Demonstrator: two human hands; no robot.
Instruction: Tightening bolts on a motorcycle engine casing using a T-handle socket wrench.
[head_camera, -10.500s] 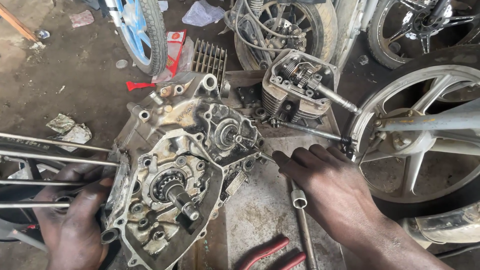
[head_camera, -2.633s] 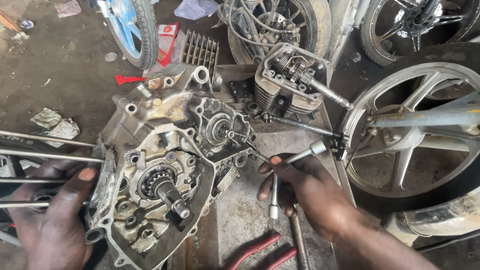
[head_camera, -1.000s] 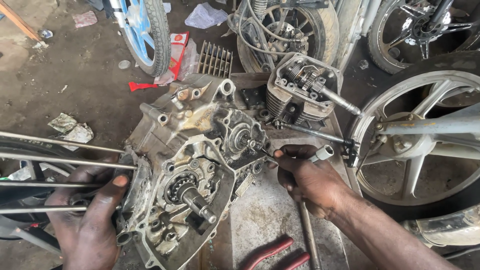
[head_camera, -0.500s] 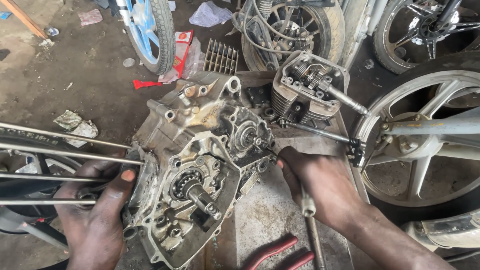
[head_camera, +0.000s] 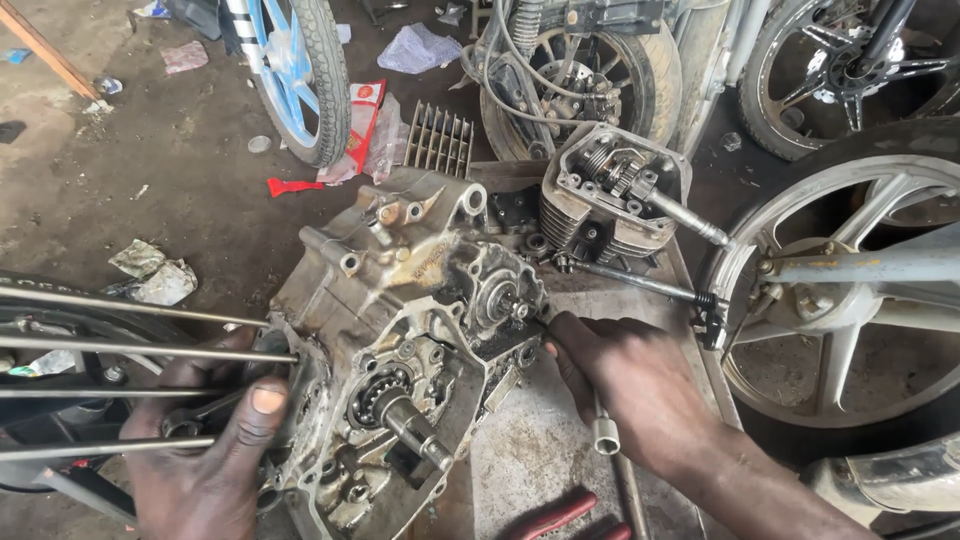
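**Centre frame: engine case on bench**

Left hand (head_camera: 205, 465) gripped the engine case (head_camera: 400, 360) at lower left, fingers wrapped on its rim. Right hand (head_camera: 625, 385) closed around a socket wrench (head_camera: 605, 432) at the case's right side. Risk judged: oily tool slipping off, case tipping.

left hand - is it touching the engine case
Touching. The head view shows the left hand gripping the left edge of the engine case, thumb pressed flat against its rim.
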